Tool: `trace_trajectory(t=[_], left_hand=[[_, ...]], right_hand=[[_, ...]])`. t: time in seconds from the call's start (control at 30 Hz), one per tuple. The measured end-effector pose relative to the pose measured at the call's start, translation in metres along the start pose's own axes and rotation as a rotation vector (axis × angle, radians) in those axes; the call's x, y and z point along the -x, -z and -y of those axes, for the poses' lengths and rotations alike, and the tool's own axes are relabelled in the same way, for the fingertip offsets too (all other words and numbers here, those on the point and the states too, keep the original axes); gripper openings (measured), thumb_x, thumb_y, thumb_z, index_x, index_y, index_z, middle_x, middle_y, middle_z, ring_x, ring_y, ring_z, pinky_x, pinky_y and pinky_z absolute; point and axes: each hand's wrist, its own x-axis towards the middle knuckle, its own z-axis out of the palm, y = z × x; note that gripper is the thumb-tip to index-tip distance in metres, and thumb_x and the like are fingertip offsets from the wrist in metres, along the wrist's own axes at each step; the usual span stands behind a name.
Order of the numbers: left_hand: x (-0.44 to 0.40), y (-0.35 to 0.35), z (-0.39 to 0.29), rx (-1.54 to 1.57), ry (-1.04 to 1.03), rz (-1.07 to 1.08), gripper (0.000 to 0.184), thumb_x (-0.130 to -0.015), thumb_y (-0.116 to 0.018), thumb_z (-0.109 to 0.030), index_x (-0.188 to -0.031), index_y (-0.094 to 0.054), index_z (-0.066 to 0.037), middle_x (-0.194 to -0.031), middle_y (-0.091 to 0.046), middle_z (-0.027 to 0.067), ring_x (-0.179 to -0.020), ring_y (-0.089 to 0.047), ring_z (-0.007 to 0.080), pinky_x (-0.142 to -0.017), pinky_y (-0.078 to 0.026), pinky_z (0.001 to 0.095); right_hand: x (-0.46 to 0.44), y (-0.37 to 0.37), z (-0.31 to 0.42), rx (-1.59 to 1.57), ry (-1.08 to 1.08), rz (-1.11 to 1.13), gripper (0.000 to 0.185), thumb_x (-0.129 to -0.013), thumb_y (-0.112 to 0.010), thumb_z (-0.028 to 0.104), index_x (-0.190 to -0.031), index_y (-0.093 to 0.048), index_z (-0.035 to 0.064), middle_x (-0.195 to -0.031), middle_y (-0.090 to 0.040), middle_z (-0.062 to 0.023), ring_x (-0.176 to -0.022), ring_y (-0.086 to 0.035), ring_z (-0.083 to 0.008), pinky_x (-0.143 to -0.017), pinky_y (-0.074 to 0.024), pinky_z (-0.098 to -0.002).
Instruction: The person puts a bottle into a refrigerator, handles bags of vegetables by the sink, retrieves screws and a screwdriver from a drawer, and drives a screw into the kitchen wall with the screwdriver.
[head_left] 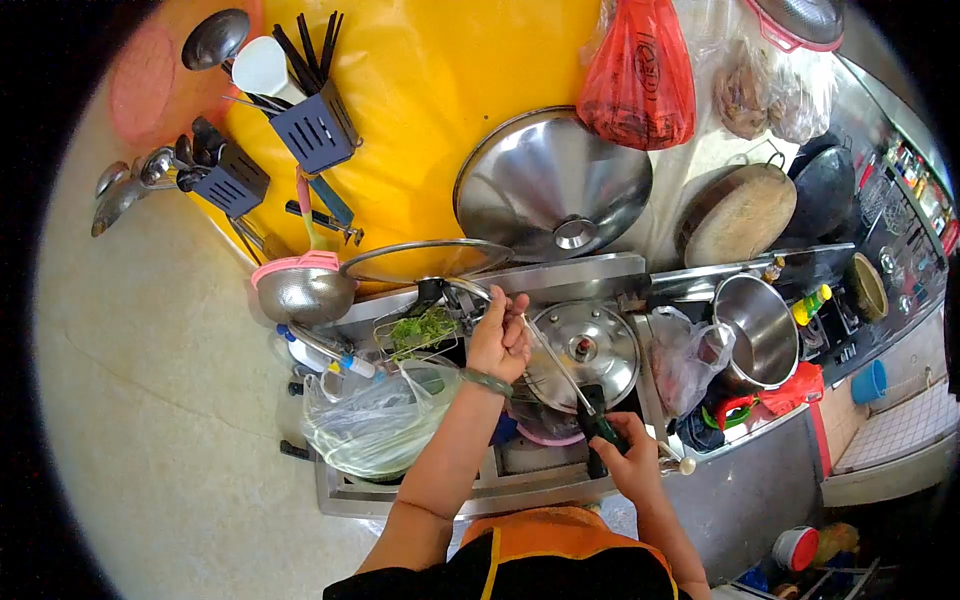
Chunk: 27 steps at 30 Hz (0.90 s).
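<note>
My right hand [628, 458] is closed around the dark green handle of a utensil [560, 362] with a long, thin metal shaft, over the sink. Its exact kind cannot be made out. Fingers curled, my left hand [498, 342] is at the far end of the shaft, seemingly pinching it. Below the shaft lies a round steel lid [592, 352] with a knob. Left of my left hand, green leafy herbs [424, 330] sit in a wire rack beside the faucet [467, 287]. A clear plastic bag [385, 418] covers the sink's left part.
A large steel lid [555, 185] and a glass lid [425, 262] stand behind the sink. Utensil holders [315, 130] and a pink-rimmed colander [305, 290] are left. Right are a deep steel pot [757, 330], a wooden board [742, 215] and a red bag [640, 85].
</note>
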Motion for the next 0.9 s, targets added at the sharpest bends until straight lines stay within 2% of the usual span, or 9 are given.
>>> trace_trajectory(t=[0.13,0.33,0.4,0.43,0.53,0.57,0.67,0.8,0.9], left_hand=[[-0.006,0.005,-0.001,0.007,-0.010,0.057,0.033,-0.084,-0.060,-0.044,-0.074,-0.055,-0.012,-0.078,-0.063,0.0021,-0.038,-0.031,0.0045,-0.038,-0.023,0.0197],[-0.013,0.005,-0.007,-0.018,-0.033,0.102,0.030,-0.088,-0.057,-0.041,-0.079,-0.057,-0.012,-0.075,-0.062,0.0019,-0.038,-0.031,0.0062,-0.038,-0.024,0.0218],[-0.013,-0.007,-0.020,-0.067,-0.072,0.137,0.029,-0.092,-0.051,-0.036,-0.085,-0.058,-0.009,-0.073,-0.060,0.0012,-0.039,-0.031,0.0066,-0.039,-0.026,0.0212],[-0.015,-0.015,-0.030,-0.094,-0.093,0.154,0.030,-0.095,-0.048,-0.034,-0.089,-0.059,-0.007,-0.073,-0.059,0.0009,-0.040,-0.032,0.0068,-0.039,-0.027,0.0209],[-0.029,-0.043,-0.066,-0.264,-0.178,0.185,0.027,-0.094,-0.050,-0.033,-0.093,-0.059,-0.008,-0.070,-0.056,-0.0007,-0.038,-0.032,0.0075,-0.039,-0.024,0.0224],[-0.037,-0.049,-0.076,-0.257,-0.177,0.180,0.026,-0.096,-0.046,-0.028,-0.098,-0.057,-0.004,-0.072,-0.054,0.0000,-0.041,-0.033,0.0076,-0.040,-0.025,0.0221],[-0.052,-0.075,-0.104,-0.350,-0.236,0.281,0.022,-0.096,-0.046,-0.025,-0.102,-0.054,-0.005,-0.076,-0.051,0.0012,-0.046,-0.036,0.0080,-0.042,-0.029,0.0213],[-0.064,-0.108,-0.127,-0.480,-0.293,0.280,0.021,-0.096,-0.045,-0.022,-0.102,-0.053,-0.004,-0.078,-0.052,0.0023,-0.048,-0.037,0.0081,-0.042,-0.029,0.0208],[-0.088,-0.112,-0.143,-0.513,-0.284,0.320,0.021,-0.095,-0.048,-0.024,-0.096,-0.055,-0.005,-0.079,-0.057,0.0046,-0.040,-0.032,0.0081,-0.039,-0.027,0.0211]], right_hand=[[0.005,0.000,-0.007,-0.001,0.027,-0.010,0.037,-0.076,-0.069,0.013,-0.106,-0.054,-0.0022,-0.094,-0.065,-0.0140,-0.086,-0.060,-0.0167,-0.076,-0.0468,-0.0291],[0.008,0.004,-0.008,-0.040,-0.070,-0.017,0.036,-0.077,-0.068,0.012,-0.106,-0.053,-0.0029,-0.094,-0.064,-0.0137,-0.087,-0.060,-0.0168,-0.078,-0.0463,-0.0292],[0.005,0.010,0.009,0.054,-0.012,-0.024,0.035,-0.077,-0.068,0.012,-0.105,-0.053,-0.0030,-0.091,-0.064,-0.0128,-0.085,-0.059,-0.0167,-0.077,-0.0463,-0.0294],[0.003,0.010,0.006,-0.048,0.015,-0.053,0.034,-0.076,-0.068,0.011,-0.105,-0.053,-0.0024,-0.089,-0.063,-0.0116,-0.082,-0.059,-0.0164,-0.074,-0.0465,-0.0293],[-0.010,0.022,0.022,-0.119,0.006,-0.014,0.034,-0.077,-0.067,0.010,-0.105,-0.052,-0.0018,-0.090,-0.062,-0.0112,-0.083,-0.058,-0.0161,-0.075,-0.0463,-0.0290],[-0.017,0.024,0.015,-0.041,0.169,-0.016,0.032,-0.078,-0.058,0.004,-0.108,-0.049,-0.0004,-0.087,-0.061,-0.0066,-0.072,-0.056,-0.0103,-0.059,-0.0430,-0.0217],[-0.029,0.022,0.051,-0.090,0.192,-0.004,0.033,-0.078,-0.057,0.003,-0.109,-0.048,0.0001,-0.090,-0.060,-0.0066,-0.073,-0.056,-0.0100,-0.058,-0.0429,-0.0215],[-0.046,0.019,0.057,-0.038,0.229,0.001,0.033,-0.077,-0.059,0.000,-0.108,-0.049,-0.0006,-0.094,-0.060,-0.0074,-0.082,-0.058,-0.0130,-0.074,-0.0448,-0.0247],[-0.057,0.015,0.057,0.000,0.300,-0.040,0.035,-0.077,-0.064,0.008,-0.109,-0.052,-0.0005,-0.094,-0.062,-0.0114,-0.086,-0.059,-0.0163,-0.076,-0.0457,-0.0275]])
